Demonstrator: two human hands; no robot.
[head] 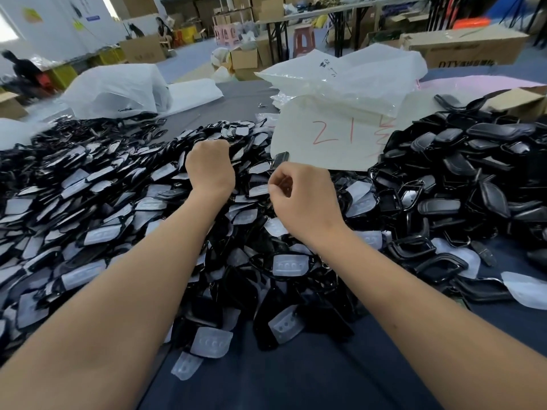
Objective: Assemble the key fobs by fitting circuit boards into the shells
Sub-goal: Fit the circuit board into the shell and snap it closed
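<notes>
While both forearms reach out over the dark table cloth (296, 380), the nearest trouble lies right at the table's front edge: a few translucent button pads (210, 342) sit loose at the near foot of the big central heap (124, 220), and a sleeve or elbow dragging back could, I judge, sweep them off onto the floor.

Further into that heap, black shells with pale pads fitted lie stacked and sliding over each other. Any tug at one piece may set neighbours slipping, so finished and unfinished parts could mix.

Above the heap's middle, the right hand (305, 199) is curled, thumb meeting fingertips as if pinching something small; what it holds is hidden, so I cannot tell whether a part is there. A small dark piece (281, 158) shows just beyond its knuckles, touching or nearly so. If that is a shell in a loose pinch, it could drop back into the heap and be lost among lookalikes.

The left hand (210, 167), on the heap's crest, is clenched with the fingers turned away; whether it grasps a shell I cannot tell.

Right of the heap lies a separate pile of empty black shells (461, 184); the two piles nearly meet, and could merge.

Beyond the heap stand a card marked in red (328, 137) and plastic bags (118, 90), which a far reach might topple.
</notes>
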